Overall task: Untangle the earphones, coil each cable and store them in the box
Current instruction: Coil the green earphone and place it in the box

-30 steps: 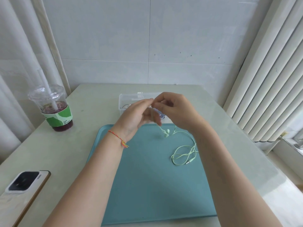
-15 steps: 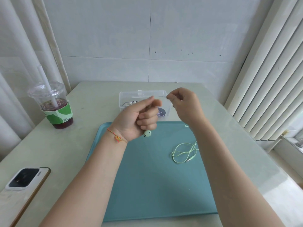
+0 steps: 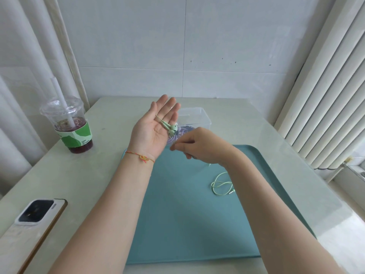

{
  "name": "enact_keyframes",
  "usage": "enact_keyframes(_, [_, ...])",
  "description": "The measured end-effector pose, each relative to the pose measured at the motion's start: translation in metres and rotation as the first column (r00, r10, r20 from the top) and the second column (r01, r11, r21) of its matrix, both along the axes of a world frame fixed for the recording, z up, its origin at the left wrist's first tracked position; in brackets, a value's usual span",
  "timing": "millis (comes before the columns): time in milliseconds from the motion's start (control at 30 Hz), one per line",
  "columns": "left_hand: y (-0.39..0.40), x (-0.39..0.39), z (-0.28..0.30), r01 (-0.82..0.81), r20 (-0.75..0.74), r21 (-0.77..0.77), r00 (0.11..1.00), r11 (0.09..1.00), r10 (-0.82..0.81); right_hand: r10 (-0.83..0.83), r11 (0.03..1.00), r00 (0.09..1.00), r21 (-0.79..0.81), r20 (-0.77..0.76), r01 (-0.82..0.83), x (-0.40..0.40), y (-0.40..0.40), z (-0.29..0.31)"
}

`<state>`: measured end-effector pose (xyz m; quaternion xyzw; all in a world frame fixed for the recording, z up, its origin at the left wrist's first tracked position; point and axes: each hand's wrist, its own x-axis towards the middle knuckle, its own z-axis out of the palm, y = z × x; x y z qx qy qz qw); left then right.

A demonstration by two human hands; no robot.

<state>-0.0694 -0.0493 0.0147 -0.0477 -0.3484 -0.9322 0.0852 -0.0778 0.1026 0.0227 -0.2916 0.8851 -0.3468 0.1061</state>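
Note:
My left hand (image 3: 153, 131) is raised palm up with its fingers stretched out, and the two buds of the green earphones (image 3: 172, 129) rest against its fingers, their stems running between them. Just below it, my right hand (image 3: 201, 146) pinches the thin green cable. The rest of the cable (image 3: 221, 183) lies in loose loops on the teal tray (image 3: 187, 214), with the metal plug (image 3: 231, 192) at its end. The clear plastic box (image 3: 200, 116) stands open behind my hands, with something purplish inside, partly hidden.
A lidded plastic cup (image 3: 72, 127) with a straw and dark drink stands at the left of the pale table (image 3: 94, 175). A phone (image 3: 33, 224) lies face down near the front left edge. White vertical blinds (image 3: 325, 95) hang close on the right.
My left hand has opened from a fist and turned palm up, showing the buds. My right hand has dropped from level with the box to below the left hand, still pinching the cable.

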Motion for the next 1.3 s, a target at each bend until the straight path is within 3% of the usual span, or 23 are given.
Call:
enact_keyframes(100, [0.001,-0.003,-0.007,-0.12,0.034,-0.222,0.991,0.968,0.131,0.016,1.0,1.0,-0.005,-0.007,-0.016,0.004,0.0,0.005])
enact_keyframes(200, [0.007,-0.001,-0.011,-0.164,0.039,-0.43,0.979,0.888,0.2,-0.034,0.993,0.999,-0.112,-0.02,0.031,0.005,0.004,0.011])
enact_keyframes(433, [0.013,0.002,-0.011,-0.101,0.072,-0.481,0.985,0.871,0.154,0.002,0.997,1.0,-0.082,0.017,0.0,0.01,0.008,0.019])
enact_keyframes(633, [0.014,0.004,-0.013,0.055,0.136,-0.775,0.987,0.629,0.081,-0.201,0.957,0.967,-0.245,-0.16,0.158,0.001,0.013,0.018])
enact_keyframes(733, [0.017,0.007,-0.008,0.242,0.227,-0.735,0.968,0.634,-0.106,-0.253,0.936,0.949,-0.295,-0.19,0.19,-0.005,0.018,0.017])
enact_keyframes(833, [0.017,0.011,-0.004,0.452,0.31,-0.637,0.892,0.624,-0.33,-0.239,0.922,0.957,-0.347,-0.162,0.172,-0.008,0.02,0.016])
enact_keyframes(933, [0.016,0.014,-0.004,0.512,0.243,-0.564,0.853,0.648,-0.462,-0.19,0.89,0.976,-0.439,-0.104,0.126,-0.006,0.021,0.017])
enact_keyframes(1133, [0.017,0.016,0.002,0.481,0.056,-0.277,0.872,0.832,-0.486,-0.134,0.878,0.99,-0.458,0.046,0.14,-0.007,0.02,0.009])
enact_keyframes(1233, [0.015,0.014,0.005,0.393,0.0,-0.1,0.919,0.914,-0.395,-0.1,0.925,0.992,-0.36,0.077,0.121,-0.004,0.013,0.004])
enact_keyframes(1300, [0.014,0.012,0.004,0.324,-0.039,-0.061,0.944,0.944,-0.327,-0.091,0.936,0.99,-0.33,0.11,0.123,-0.002,0.009,0.002])
